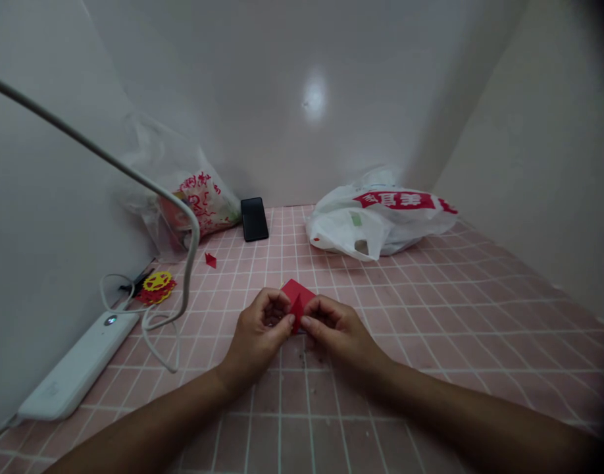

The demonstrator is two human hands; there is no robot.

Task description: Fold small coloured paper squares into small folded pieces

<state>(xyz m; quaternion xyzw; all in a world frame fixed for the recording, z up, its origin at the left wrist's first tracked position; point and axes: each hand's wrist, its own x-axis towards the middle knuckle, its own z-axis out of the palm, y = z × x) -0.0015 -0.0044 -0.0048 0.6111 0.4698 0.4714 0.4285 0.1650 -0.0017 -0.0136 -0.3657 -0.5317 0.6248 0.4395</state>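
Two bare hands work with folded red paper [297, 311] above a pink, white-gridded tabletop [410, 434], near the middle of the view. The left hand [266, 326] pinches the paper's left side between thumb and bent fingers; the right hand [340, 329] pinches its right side likewise, the thumbs close together. A flat red paper square [298, 289] shows directly behind the raised fold; whether the two are joined cannot be told. Beyond the left hand lies a small folded red paper piece [210, 260]. Farther left, a yellow star-centred paper cutout [156, 282] rests on red cutouts [166, 294], beside a looped white cable [192, 263] and a long white device [79, 368] with a lit indicator. At the rear, a black smartphone [254, 220] lies between a red-printed plastic bag [218, 210] at left and a white plastic carrier bag [341, 220] at right.
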